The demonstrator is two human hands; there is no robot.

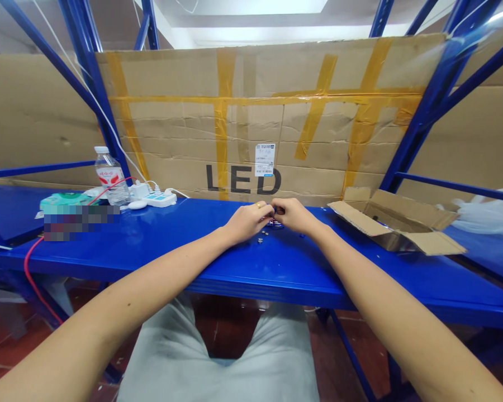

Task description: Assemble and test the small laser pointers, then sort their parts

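Nearest the camera you've got grey trousers (163,357), knees under the blue tabletop (184,245). I'll place everything off the small shiny piece (277,225), which sits at the tabletop between the two hands, right under the fingertips. A few loose metal bits (260,240) lie just on the near side of it, a touch left. The left hand (248,221), ring (259,205) on one finger, comes in from the piece's left with fingers bent into a pinch; the right hand (297,215) does much the same from its right, fingers curled in close. Honestly can't tell what either one has hold of, the fingers cover too much. What shows of the piece seems to run sideways, hand to hand, but most of it's hidden, so don't quote me on the long axis. Neither hand looks clearly nearer to it. Well off to its right there's a carton (356,216) with flaps splayed; well left, a power strip (161,199) and a bottle (110,176). Behind it stands big taped cardboard (171,131) printed "LED".
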